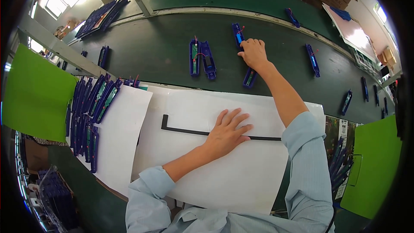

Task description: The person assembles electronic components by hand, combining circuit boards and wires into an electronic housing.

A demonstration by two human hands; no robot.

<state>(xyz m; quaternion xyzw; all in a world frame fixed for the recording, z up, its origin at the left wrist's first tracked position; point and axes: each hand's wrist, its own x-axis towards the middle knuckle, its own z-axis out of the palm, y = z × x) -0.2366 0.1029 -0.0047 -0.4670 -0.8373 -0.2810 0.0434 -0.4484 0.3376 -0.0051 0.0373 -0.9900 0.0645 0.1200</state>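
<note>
A: What carries it all?

B: A dark green conveyor belt (164,51) runs across the far side, and nearer the person lies a white work surface made of white sheets (224,177).

A: What lies on the belt?

B: Blue plastic casings, well apart from one another. An open pair (202,58) lies near the middle, one long casing (245,56) just to its right, another (313,60) further right, and a few small ones (346,102) toward the right rim.

A: And on the white sheets?

B: A black L-shaped strip (189,130) lies flat across the middle. At the left, a stack of blue casings (90,116) lies partly on a separate white sheet (123,138).
</note>
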